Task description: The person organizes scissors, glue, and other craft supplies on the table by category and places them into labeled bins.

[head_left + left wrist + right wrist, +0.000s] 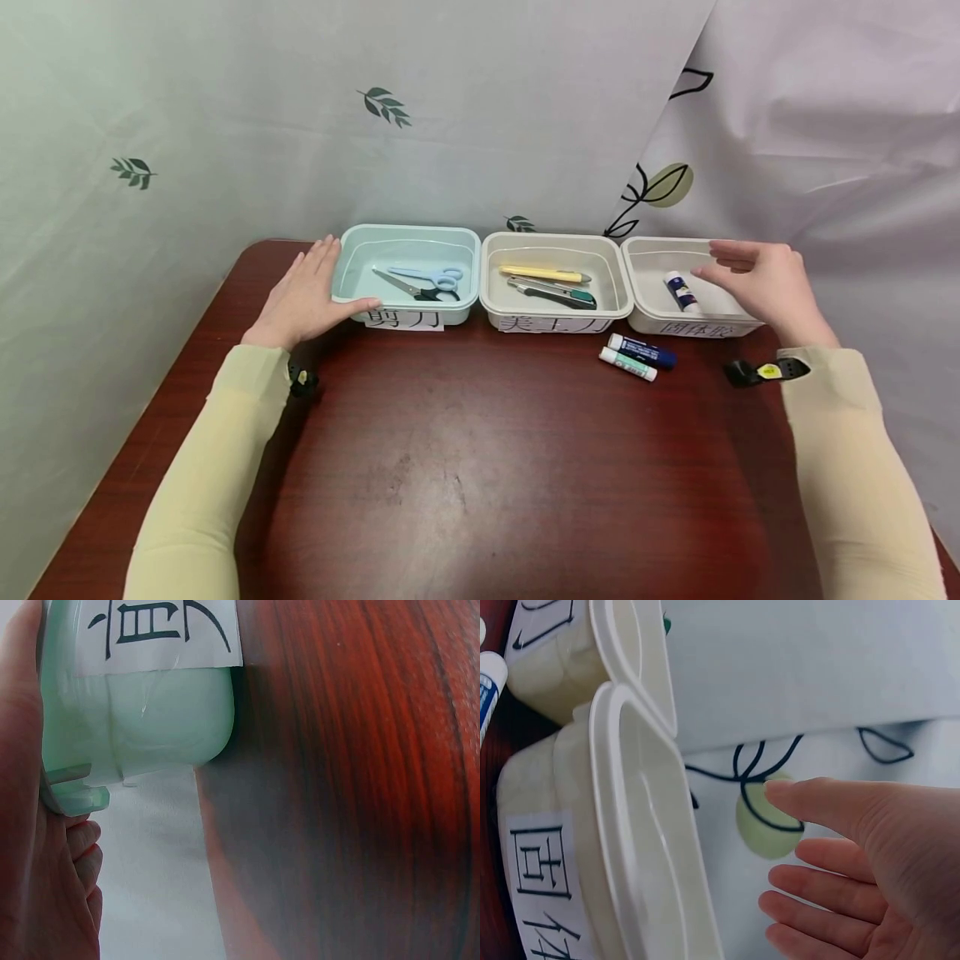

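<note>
My left hand [302, 292] rests against the left side of a pale blue-green bin [408, 232], fingers extended along the wall and thumb at the front rim. Inside that bin lie blue-handled scissors [426, 274] and black-handled scissors [412, 288]. Above the right part of a cream bin [660, 245] hovers my right hand [772, 283], holding nothing, its fingers apart from the thumb. A glue stick [681, 292] with a dark blue label lies in this bin, left of the fingertips. In the right wrist view the fingers [821, 889] look relaxed.
Between these two bins stands another cream bin [555, 239] with a yellow utility knife [546, 273] and darker cutters. In front, a dark blue glue stick [643, 351] and a green-and-white glue stick [628, 364] lie on the reddish-brown table [480, 467]. A patterned curtain [262, 108] hangs behind.
</note>
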Action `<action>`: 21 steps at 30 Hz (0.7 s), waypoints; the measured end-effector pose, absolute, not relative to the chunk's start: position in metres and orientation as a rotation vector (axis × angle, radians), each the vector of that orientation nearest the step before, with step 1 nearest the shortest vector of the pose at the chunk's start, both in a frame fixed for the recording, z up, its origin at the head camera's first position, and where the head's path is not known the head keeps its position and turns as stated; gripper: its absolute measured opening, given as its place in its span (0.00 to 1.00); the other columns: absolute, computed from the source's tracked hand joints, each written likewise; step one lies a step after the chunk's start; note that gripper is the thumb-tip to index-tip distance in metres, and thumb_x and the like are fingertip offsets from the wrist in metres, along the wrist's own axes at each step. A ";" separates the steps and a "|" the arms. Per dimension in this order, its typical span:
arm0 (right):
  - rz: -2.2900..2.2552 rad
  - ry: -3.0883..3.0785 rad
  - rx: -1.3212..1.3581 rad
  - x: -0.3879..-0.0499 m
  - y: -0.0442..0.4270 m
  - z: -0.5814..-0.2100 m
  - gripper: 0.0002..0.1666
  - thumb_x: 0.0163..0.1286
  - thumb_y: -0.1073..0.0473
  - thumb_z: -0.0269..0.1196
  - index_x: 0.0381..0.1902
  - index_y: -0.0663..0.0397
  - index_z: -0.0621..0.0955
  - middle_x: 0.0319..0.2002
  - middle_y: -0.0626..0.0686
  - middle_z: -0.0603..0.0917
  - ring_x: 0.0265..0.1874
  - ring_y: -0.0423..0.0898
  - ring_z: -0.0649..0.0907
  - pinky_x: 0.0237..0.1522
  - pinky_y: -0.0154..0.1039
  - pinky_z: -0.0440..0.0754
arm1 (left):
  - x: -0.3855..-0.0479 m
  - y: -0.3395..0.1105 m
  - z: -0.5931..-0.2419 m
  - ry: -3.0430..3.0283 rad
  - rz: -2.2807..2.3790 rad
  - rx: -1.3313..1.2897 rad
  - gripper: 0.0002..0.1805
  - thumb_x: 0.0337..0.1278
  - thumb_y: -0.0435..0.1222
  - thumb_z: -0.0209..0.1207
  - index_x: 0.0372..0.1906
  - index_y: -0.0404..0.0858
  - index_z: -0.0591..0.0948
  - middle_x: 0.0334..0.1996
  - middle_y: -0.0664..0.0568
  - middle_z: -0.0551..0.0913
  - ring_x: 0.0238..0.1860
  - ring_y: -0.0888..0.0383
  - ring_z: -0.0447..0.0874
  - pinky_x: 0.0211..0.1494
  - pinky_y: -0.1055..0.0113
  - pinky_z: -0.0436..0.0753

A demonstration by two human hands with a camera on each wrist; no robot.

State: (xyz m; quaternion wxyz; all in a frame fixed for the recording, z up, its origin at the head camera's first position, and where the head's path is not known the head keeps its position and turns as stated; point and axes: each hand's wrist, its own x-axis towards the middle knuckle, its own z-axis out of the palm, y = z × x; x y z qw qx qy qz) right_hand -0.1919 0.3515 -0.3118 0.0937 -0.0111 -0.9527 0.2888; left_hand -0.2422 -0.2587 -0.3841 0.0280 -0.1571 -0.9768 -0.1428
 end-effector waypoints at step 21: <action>0.854 -2.776 0.182 -0.156 0.323 -0.306 0.29 0.60 0.45 0.77 0.56 0.54 0.88 0.49 0.58 0.88 0.35 0.13 0.76 0.40 0.16 0.71 | -0.242 -0.259 -0.384 -3.018 -0.438 -0.487 0.67 0.56 0.72 0.56 0.81 0.29 0.44 0.80 0.34 0.45 0.81 0.43 0.37 0.80 0.50 0.38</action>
